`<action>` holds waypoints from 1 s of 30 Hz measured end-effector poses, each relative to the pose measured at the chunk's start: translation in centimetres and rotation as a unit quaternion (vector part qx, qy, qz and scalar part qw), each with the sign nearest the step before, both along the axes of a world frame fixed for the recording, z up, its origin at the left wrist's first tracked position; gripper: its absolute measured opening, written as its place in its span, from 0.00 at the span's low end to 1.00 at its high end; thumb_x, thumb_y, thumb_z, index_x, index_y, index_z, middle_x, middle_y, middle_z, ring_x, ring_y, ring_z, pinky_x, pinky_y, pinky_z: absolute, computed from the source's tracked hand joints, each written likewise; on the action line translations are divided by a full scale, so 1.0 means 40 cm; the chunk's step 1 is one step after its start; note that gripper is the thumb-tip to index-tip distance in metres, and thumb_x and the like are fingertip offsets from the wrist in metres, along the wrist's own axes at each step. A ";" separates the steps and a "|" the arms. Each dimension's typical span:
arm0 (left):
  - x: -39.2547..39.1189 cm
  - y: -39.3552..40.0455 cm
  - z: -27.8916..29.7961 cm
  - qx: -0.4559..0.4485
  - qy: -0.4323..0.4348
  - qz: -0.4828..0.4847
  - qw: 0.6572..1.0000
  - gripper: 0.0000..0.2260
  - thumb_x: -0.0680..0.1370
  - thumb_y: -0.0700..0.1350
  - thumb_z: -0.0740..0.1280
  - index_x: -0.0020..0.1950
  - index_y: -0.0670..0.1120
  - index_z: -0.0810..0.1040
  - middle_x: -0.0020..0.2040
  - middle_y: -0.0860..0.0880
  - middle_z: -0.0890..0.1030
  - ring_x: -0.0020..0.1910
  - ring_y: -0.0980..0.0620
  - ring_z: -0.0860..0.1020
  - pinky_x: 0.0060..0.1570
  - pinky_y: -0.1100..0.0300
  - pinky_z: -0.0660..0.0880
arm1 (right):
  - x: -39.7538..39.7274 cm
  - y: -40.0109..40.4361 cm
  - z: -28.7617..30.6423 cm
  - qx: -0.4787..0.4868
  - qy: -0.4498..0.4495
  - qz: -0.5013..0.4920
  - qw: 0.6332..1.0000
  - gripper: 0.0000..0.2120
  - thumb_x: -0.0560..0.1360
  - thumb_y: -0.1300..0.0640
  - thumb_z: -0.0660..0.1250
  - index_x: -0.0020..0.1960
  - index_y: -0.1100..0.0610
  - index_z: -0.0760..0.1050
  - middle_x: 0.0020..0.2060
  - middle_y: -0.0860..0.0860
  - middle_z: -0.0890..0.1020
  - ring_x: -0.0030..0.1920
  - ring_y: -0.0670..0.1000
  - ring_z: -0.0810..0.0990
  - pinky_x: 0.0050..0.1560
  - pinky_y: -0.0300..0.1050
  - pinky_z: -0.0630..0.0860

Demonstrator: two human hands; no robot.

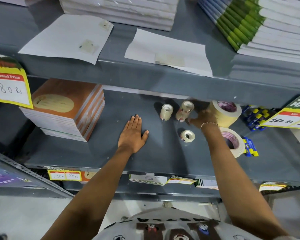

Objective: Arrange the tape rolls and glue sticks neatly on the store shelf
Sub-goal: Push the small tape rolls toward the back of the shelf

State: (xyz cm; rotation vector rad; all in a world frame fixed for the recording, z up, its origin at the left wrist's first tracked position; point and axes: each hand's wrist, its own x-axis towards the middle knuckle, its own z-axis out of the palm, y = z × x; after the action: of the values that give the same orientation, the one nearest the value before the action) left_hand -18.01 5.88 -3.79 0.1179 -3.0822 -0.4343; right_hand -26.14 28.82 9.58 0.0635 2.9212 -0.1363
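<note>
Grey metal store shelf (80, 153) fills the view, with an upper shelf (145, 77) above it carrying loose white paper sheets (68, 37) and book stacks. We go from big to small.

On the grey shelf at left we see a stack of orange-covered notebooks (66, 108), pushed toward the back. A yellow price tag (9, 87) hangs at the far left edge of the upper level.

Our left arm reaches straight in from below, left hand (132, 134) lying palm down, flat on the bare shelf surface, fingers extended and close together, thumb splayed to the right. It grips nothing.

Our right arm reaches in further, wrist with a thin bracelet (208, 123), right hand (202, 116) at the back of the shelf, blurred. Fingers look curled and sit between the stacked clear tape rolls (184, 110) and the big masking tape stack (223, 113); we cannot tell whether they clamp on either.

Tape positions: the masking tape stack stands at right rear, partly under the upper shelf's edge. A second masking tape roll (232, 142) lies nearer the front, partly hidden by our right forearm. A single clear tape roll (166, 110) stands just left of the stacked clear ones. A small clear tape roll (188, 135) sits alone, nearer the front, between both hands.

Glue sticks (249, 147), blue with yellow caps, lie beside the front masking roll; more glue sticks (255, 118) are piled at far right rear.
</note>
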 end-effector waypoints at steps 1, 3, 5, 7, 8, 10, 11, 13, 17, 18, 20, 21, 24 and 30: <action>0.000 0.000 0.001 0.000 0.001 -0.001 1.000 0.32 0.80 0.59 0.46 0.78 0.41 0.45 0.79 0.44 0.47 0.78 0.49 0.44 0.76 0.56 0.42 | 0.013 -0.001 -0.025 -0.005 -0.029 -0.009 1.000 0.28 0.77 0.44 0.61 0.68 0.64 0.67 0.66 0.62 0.73 0.67 0.61 0.71 0.65 0.50 0.69; 0.001 0.000 0.002 0.001 0.002 0.000 1.000 0.32 0.80 0.59 0.46 0.78 0.41 0.45 0.79 0.44 0.47 0.78 0.49 0.44 0.76 0.56 0.42 | 0.054 -0.010 -0.078 -0.056 -0.066 -0.037 0.996 0.31 0.75 0.43 0.63 0.69 0.62 0.65 0.66 0.62 0.73 0.67 0.62 0.72 0.64 0.52 0.71; 0.002 -0.001 0.004 0.001 0.002 -0.002 1.000 0.32 0.81 0.58 0.46 0.77 0.41 0.45 0.79 0.44 0.47 0.78 0.49 0.44 0.76 0.56 0.42 | 0.088 -0.032 -0.120 -0.063 -0.052 -0.030 0.996 0.31 0.74 0.46 0.67 0.71 0.58 0.61 0.66 0.62 0.70 0.67 0.63 0.70 0.65 0.55 0.70; 0.003 -0.002 0.006 0.002 0.001 -0.004 1.000 0.31 0.81 0.58 0.46 0.77 0.41 0.45 0.79 0.44 0.47 0.78 0.49 0.44 0.76 0.55 0.42 | 0.096 -0.054 -0.135 -0.051 -0.029 -0.012 0.998 0.25 0.75 0.52 0.67 0.70 0.56 0.64 0.65 0.62 0.69 0.65 0.65 0.72 0.64 0.56 0.71; 0.004 -0.002 0.005 0.003 0.002 -0.004 1.000 0.31 0.81 0.58 0.46 0.77 0.41 0.45 0.79 0.44 0.47 0.78 0.49 0.44 0.77 0.55 0.42 | 0.097 -0.060 -0.136 -0.046 -0.021 -0.011 0.999 0.23 0.76 0.55 0.66 0.69 0.57 0.67 0.65 0.62 0.70 0.64 0.65 0.73 0.64 0.56 0.72; 0.005 -0.002 0.006 0.004 0.006 -0.002 1.000 0.31 0.81 0.58 0.47 0.77 0.40 0.46 0.79 0.44 0.48 0.78 0.49 0.45 0.77 0.55 0.43 | 0.092 -0.062 -0.141 -0.032 -0.024 0.000 0.999 0.19 0.77 0.58 0.65 0.67 0.58 0.70 0.64 0.62 0.71 0.64 0.64 0.74 0.65 0.55 0.72; 0.005 -0.002 0.006 0.005 0.008 -0.001 1.000 0.31 0.81 0.58 0.47 0.77 0.40 0.46 0.79 0.44 0.48 0.78 0.49 0.45 0.77 0.55 0.43 | 0.087 -0.059 -0.146 -0.029 -0.025 0.010 0.999 0.18 0.77 0.58 0.65 0.66 0.58 0.71 0.63 0.62 0.72 0.64 0.63 0.74 0.65 0.54 0.72; 0.004 -0.002 0.004 0.007 0.010 -0.001 1.000 0.31 0.81 0.58 0.48 0.77 0.40 0.47 0.79 0.44 0.48 0.78 0.49 0.45 0.77 0.55 0.42 | 0.086 -0.059 -0.143 -0.021 -0.016 0.030 0.999 0.17 0.76 0.61 0.64 0.65 0.58 0.72 0.62 0.62 0.73 0.63 0.62 0.75 0.65 0.53 0.73; 0.001 -0.003 0.002 0.008 0.013 0.000 1.000 0.31 0.80 0.58 0.47 0.78 0.41 0.47 0.79 0.44 0.49 0.78 0.49 0.45 0.77 0.55 0.42 | 0.086 -0.080 -0.118 -0.008 0.010 0.091 0.996 0.16 0.75 0.64 0.62 0.62 0.59 0.75 0.61 0.61 0.75 0.63 0.61 0.75 0.65 0.52 0.73; 0.000 -0.003 0.001 0.009 0.014 0.000 1.000 0.31 0.80 0.58 0.47 0.78 0.41 0.47 0.79 0.44 0.48 0.78 0.49 0.45 0.77 0.56 0.42 | 0.085 -0.092 -0.106 -0.009 0.007 0.107 0.994 0.15 0.76 0.63 0.61 0.62 0.59 0.75 0.61 0.61 0.76 0.63 0.61 0.74 0.65 0.52 0.73; -0.001 -0.004 -0.001 0.010 0.014 0.000 1.000 0.31 0.80 0.58 0.47 0.78 0.41 0.47 0.79 0.44 0.48 0.78 0.49 0.45 0.76 0.56 0.42 | 0.081 -0.117 -0.078 -0.017 -0.005 0.145 0.989 0.14 0.76 0.60 0.63 0.60 0.59 0.76 0.60 0.60 0.78 0.62 0.61 0.75 0.64 0.52 0.74; -0.001 -0.004 -0.001 0.011 0.014 0.000 1.000 0.31 0.80 0.58 0.47 0.78 0.41 0.47 0.79 0.44 0.48 0.78 0.49 0.45 0.76 0.56 0.42 | 0.078 -0.133 -0.062 -0.021 -0.011 0.165 0.986 0.14 0.75 0.59 0.63 0.60 0.60 0.77 0.59 0.60 0.79 0.61 0.61 0.76 0.63 0.52 0.75; 0.001 -0.008 -0.003 0.011 0.016 0.000 1.000 0.32 0.80 0.59 0.46 0.78 0.41 0.47 0.79 0.44 0.48 0.78 0.49 0.45 0.76 0.56 0.42 | 0.041 -0.186 -0.005 -0.034 0.008 0.208 0.978 0.14 0.75 0.61 0.63 0.58 0.60 0.78 0.57 0.58 0.81 0.59 0.60 0.78 0.59 0.46 0.75; 0.002 -0.006 0.001 0.024 0.022 0.003 0.999 0.32 0.80 0.59 0.48 0.77 0.41 0.47 0.79 0.44 0.48 0.78 0.49 0.45 0.76 0.57 0.41 | -0.068 -0.229 0.086 -0.107 -0.054 0.155 0.981 0.18 0.63 0.65 0.73 0.52 0.58 0.79 0.51 0.58 0.83 0.50 0.61 0.82 0.56 0.55 0.80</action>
State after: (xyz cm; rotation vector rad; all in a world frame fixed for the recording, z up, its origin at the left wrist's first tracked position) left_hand -17.93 5.63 -3.74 0.1165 -3.0294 -0.5026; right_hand -28.88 19.64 13.04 -0.4032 2.7468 -0.3796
